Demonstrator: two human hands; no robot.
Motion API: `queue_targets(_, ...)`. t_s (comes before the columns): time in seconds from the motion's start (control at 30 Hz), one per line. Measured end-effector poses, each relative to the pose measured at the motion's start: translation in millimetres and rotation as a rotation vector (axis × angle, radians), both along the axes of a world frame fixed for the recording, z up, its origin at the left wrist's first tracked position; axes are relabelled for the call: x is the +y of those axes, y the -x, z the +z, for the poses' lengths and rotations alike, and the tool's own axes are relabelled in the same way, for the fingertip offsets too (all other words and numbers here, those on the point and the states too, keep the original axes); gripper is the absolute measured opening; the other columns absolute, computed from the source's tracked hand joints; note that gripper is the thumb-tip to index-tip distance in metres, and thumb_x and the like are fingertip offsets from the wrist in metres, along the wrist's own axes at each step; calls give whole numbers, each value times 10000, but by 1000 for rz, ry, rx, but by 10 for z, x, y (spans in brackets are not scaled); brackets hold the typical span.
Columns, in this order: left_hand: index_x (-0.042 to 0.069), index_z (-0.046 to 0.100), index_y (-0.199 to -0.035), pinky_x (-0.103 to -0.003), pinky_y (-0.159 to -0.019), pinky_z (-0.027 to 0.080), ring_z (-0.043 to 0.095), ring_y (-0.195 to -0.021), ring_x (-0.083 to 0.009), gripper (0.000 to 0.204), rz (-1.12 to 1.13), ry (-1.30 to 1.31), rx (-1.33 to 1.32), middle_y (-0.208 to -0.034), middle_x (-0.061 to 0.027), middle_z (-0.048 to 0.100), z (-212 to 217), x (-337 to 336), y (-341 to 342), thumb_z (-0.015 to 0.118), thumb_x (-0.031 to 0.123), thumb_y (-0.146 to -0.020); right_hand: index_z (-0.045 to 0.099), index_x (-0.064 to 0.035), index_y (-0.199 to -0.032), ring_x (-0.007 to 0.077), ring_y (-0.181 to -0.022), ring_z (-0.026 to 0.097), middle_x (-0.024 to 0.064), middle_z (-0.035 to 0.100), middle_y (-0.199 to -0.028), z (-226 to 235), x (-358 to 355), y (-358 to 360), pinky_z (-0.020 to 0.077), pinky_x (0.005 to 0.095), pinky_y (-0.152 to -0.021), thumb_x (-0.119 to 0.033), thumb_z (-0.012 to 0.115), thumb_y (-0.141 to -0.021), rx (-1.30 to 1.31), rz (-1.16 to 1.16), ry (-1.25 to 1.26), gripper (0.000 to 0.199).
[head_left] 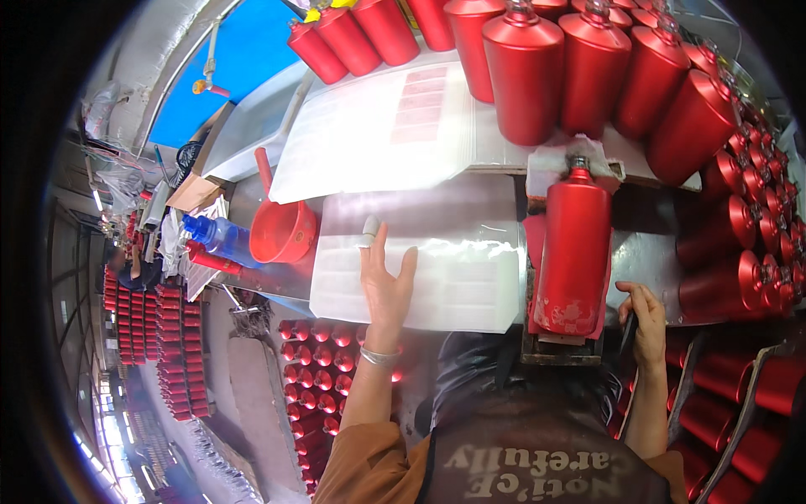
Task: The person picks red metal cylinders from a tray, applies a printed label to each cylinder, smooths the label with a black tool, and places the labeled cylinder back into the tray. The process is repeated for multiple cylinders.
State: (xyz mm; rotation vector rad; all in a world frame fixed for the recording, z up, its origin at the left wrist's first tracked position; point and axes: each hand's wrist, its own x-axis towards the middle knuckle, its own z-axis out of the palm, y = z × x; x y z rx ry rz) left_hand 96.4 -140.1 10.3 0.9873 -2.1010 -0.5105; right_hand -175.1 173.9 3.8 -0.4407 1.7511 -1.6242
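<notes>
My left hand (pixel 388 284) is over a translucent sheet (pixel 457 290) on the metal table. Its fingers are spread, and a pale cover sits on one fingertip. Right of the sheet, a red bottle (pixel 574 252) lies in a dark metal holder (pixel 561 351), its neck pointing away from me and resting by a white cloth (pixel 550 168). Small pale marks show on the bottle's near end. Beside the holder, my right hand (pixel 645 317) has its fingers curled near a dark bar (pixel 627 338); what they grip, if anything, is hidden.
Behind lie stacked white sheets (pixel 369 126) with reddish printing. Upright red bottles (pixel 523 80) crowd the back right; more are stacked along the right side. At left are a red dipper (pixel 284 231) and a blue plastic bottle (pixel 222 239). Red bottles (pixel 319 378) stand below the table.
</notes>
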Motion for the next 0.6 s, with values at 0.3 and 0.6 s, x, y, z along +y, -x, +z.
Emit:
queue_targets(0.3,-12,573,-1359,-449,-1080,421,508,-1316,-383,486,-148,237,35,-1426,-243,526,402,-476,629,709,156,-923,680,-15,-1138,20,-613,448,-37,539,-688,60,-143,-42,329,190,-569,-298,522,-1067,64,-3,-18,332)
queue_targets(0.6,13,645,-1230,-445,-958,411,568,-1085,-344,456,-124,362,-441,-1324,-206,582,607,-636,1206,672,363,-937,676,-2,-1134,11,-614,438,-39,536,-692,5,-87,-28,316,190,-563,-276,535,-1057,81,-53,15,317)
